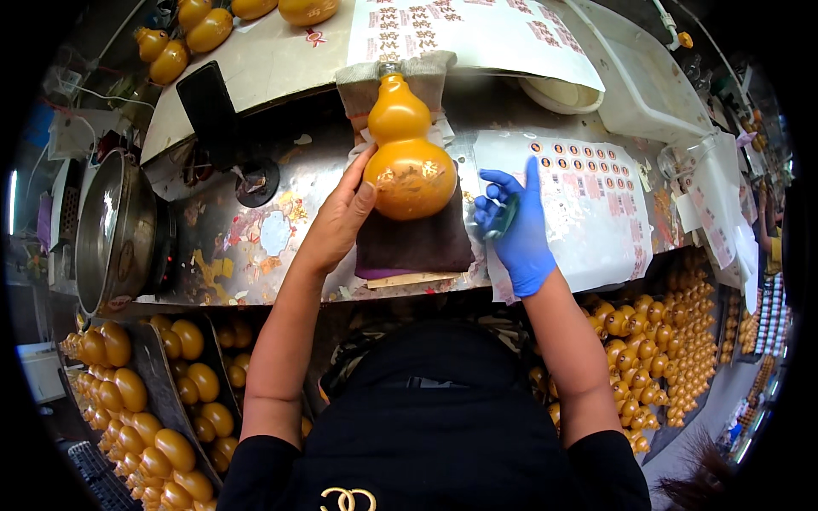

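Observation:
A glossy orange-yellow gourd [415, 175] lies with its neck pointing away from me, on a dark folded cloth [413, 247]. Red-gold characters and brownish smears mark its lower bulb. My left hand [345, 209], bare, holds the gourd's left side, thumb on the lower bulb and fingers reaching along and under it. On my right hand [521, 234] is a blue glove. It holds a dark green flat piece [504, 218] against the palm, while the index finger points up at a white sheet [567, 230] of small round stickers.
At the back lies another sheet [477, 38] with red-gold characters, near a white tub [635, 72]. A metal pan [115, 234] stands left, beside a black phone stand [256, 183]. Racks of gourds [141, 417] flank me below the metal table [328, 285].

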Demonstrator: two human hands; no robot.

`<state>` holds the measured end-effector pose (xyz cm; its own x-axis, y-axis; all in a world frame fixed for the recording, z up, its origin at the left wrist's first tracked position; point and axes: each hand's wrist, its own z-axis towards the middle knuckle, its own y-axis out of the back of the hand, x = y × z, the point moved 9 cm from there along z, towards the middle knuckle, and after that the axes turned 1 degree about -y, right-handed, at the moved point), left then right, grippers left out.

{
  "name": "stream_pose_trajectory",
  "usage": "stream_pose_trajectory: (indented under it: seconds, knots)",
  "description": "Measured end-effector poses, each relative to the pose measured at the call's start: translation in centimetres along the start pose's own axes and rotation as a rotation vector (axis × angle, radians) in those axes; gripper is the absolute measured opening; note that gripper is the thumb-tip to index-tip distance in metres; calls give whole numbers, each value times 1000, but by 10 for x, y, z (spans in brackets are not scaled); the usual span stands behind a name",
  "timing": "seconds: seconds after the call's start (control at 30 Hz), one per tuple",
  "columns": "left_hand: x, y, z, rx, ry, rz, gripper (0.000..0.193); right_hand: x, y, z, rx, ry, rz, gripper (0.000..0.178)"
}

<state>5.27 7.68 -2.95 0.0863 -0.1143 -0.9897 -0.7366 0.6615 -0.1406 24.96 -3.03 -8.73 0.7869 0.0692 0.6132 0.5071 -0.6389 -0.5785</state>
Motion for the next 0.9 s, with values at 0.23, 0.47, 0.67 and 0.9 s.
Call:
stream_pose_trajectory:
  seconds: [0.23, 0.47, 0.67, 0.9]
  knots:
    - [-4, -4, -3, 26, -43, 181, 82, 2, -36, -63, 140, 271, -127, 30]
    - [-4, -6, -1, 30, -29, 150, 79, 3, -90, -93, 65, 858, -972, 24]
    - [-8, -7, -3, 13, -40, 241, 79, 5, -56, -78, 12, 730, -701, 22]
    - [-6, -8, -2, 8, -23, 231, 81, -3, -36, -63, -13, 448, -463, 23]
